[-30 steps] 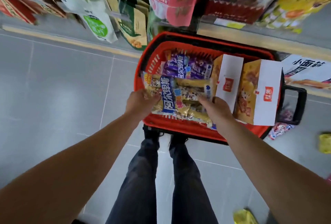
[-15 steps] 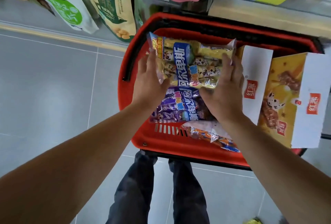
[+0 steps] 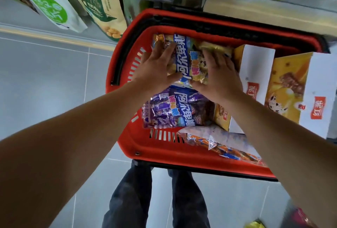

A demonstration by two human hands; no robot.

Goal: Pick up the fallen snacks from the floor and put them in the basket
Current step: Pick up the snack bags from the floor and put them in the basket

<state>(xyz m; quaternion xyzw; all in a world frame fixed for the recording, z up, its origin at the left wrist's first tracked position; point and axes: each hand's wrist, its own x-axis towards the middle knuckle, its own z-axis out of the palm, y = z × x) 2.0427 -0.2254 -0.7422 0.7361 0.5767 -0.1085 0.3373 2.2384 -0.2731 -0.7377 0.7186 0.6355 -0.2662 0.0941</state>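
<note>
Both hands — left hand (image 3: 155, 71), right hand (image 3: 218, 76) — press flat, fingers straight, on the gold bag (image 3: 186, 58) at the far end of the basket (image 3: 127, 136). Best seated level before letting go. Also inside — purple bag (image 3: 173, 109), orange bag (image 3: 218, 145), two boxes (image 3: 255, 67).

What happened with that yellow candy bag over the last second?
Both hands, left hand and right hand, carried the yellow candy bag from the near side of the red basket to its far end and now press it down. The purple candy bag and boxes stayed put.
</note>
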